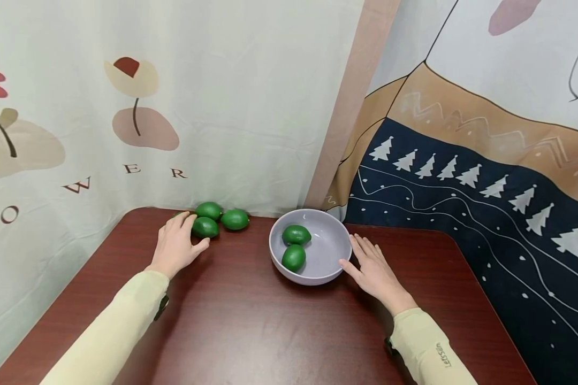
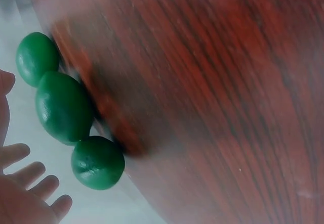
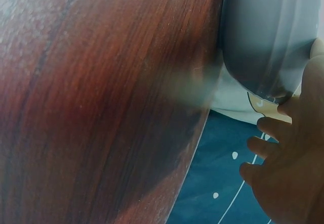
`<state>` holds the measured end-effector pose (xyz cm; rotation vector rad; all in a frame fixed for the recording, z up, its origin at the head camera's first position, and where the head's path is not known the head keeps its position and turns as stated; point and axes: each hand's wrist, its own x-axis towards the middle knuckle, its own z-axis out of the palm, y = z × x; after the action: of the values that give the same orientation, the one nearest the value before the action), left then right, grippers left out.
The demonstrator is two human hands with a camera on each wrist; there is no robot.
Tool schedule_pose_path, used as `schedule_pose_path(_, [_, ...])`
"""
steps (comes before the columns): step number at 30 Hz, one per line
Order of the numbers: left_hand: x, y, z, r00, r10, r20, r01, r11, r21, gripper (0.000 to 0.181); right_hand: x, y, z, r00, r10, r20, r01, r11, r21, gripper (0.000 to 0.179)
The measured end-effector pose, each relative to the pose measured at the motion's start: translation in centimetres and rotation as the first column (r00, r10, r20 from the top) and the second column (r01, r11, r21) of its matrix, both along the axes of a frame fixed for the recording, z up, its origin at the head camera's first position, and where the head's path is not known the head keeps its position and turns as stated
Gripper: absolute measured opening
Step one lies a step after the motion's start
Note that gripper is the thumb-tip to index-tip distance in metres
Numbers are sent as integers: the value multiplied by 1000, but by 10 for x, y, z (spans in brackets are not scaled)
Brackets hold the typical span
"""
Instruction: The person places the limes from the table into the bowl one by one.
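Observation:
My left hand (image 1: pixel 174 247) hovers at the left beside a group of green limes. Its thumb and fingers are spread around the near side of the closest lime (image 1: pixel 205 228); whether they touch it I cannot tell. Two more limes (image 1: pixel 208 210) lie just behind, and a sliver of green shows past my fingers. In the left wrist view, limes (image 2: pixel 64 107) stand in a row beside the hand (image 2: pixel 25 196). My right hand (image 1: pixel 375 270) rests against the right side of a pale lavender bowl (image 1: pixel 329 243), fingers extended, thumb at the rim. Inside the bowl are two limes (image 1: pixel 294 258).
The reddish-brown wooden table (image 1: pixel 231 331) has rounded far corners. A light curtain (image 1: pixel 250 107) with printed flowers and letters hangs right behind it. To the right is a dark blue printed cloth (image 1: pixel 462 214) with white trees.

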<state>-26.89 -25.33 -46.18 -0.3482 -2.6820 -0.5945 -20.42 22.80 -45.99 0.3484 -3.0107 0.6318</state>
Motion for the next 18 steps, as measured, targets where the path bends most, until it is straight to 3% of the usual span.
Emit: schedule_pose_path(18, [-15, -18, -3, 997, 43, 66, -43, 999, -9, 75, -1, 0, -1, 1000, -4, 20, 4, 1000, 0, 82])
